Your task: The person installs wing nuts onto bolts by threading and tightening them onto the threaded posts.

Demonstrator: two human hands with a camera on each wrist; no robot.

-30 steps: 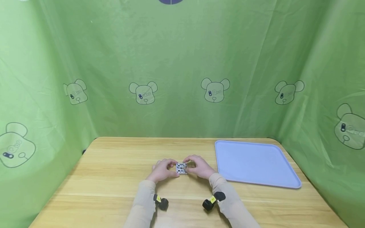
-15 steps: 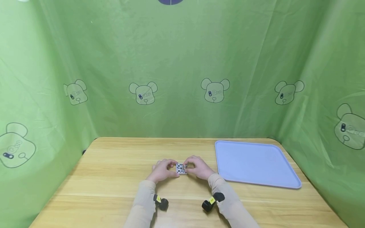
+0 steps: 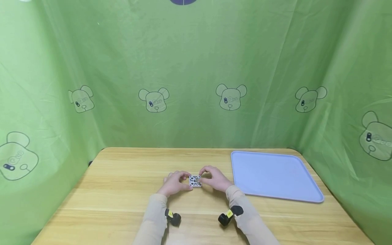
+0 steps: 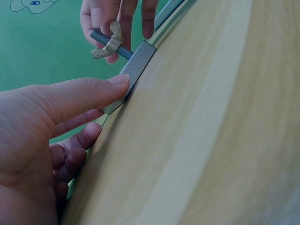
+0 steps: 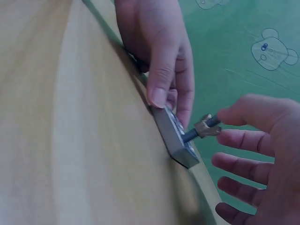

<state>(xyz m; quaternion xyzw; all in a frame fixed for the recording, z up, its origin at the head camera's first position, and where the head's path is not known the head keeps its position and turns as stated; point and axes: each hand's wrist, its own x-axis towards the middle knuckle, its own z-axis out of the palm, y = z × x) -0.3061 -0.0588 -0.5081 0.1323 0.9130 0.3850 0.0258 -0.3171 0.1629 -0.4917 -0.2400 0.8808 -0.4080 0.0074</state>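
A small grey square block (image 3: 195, 186) with round holes lies at the middle of the wooden table, studs of it partly hidden by the fingers. My left hand (image 3: 173, 184) grips its left side, thumb (image 4: 105, 89) on the near edge and fingers behind. From the block rises a threaded bolt (image 4: 100, 36) carrying a brass-coloured wing nut (image 4: 114, 44) partway along. Around that nut my right hand (image 3: 216, 179) is spread, thumb (image 5: 239, 111) at the bolt's end and index fingertip right beside a wing. The other right fingers are loosely extended.
A pale blue tray (image 3: 272, 175) lies on the right side of the table (image 3: 122, 204). Green curtains (image 3: 190, 126) with bear-head prints stand behind and at both sides. Each sleeve carries a black wrist camera (image 3: 175, 219).
Half a second ago the right thumb and index finger were closed together over the wing nut; now they have spread apart and drawn slightly right. The left hand and block stay put.
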